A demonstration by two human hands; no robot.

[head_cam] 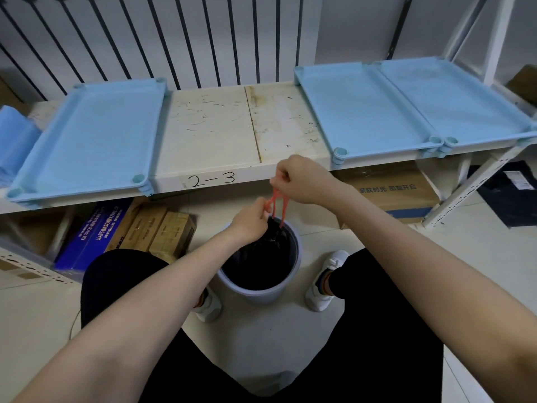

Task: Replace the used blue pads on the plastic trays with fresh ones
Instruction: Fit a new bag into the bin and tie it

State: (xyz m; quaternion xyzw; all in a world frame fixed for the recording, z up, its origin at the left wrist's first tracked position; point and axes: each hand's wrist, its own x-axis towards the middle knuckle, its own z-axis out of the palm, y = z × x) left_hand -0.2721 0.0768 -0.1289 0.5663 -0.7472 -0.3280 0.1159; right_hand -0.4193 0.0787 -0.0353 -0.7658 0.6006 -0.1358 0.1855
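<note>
On the shelf [209, 135], trays [90, 135] lie lengthwise front-to-back; both hands' fingers [279, 175] pinch drawstrings [276, 205].

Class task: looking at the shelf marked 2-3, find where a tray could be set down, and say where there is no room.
The free patch is the bare, scuffed shelf board between the left tray and the middle tray. To the right it is crowded: the middle tray and right tray touch edge to edge. The shelf's left end holds blue pads.
</note>
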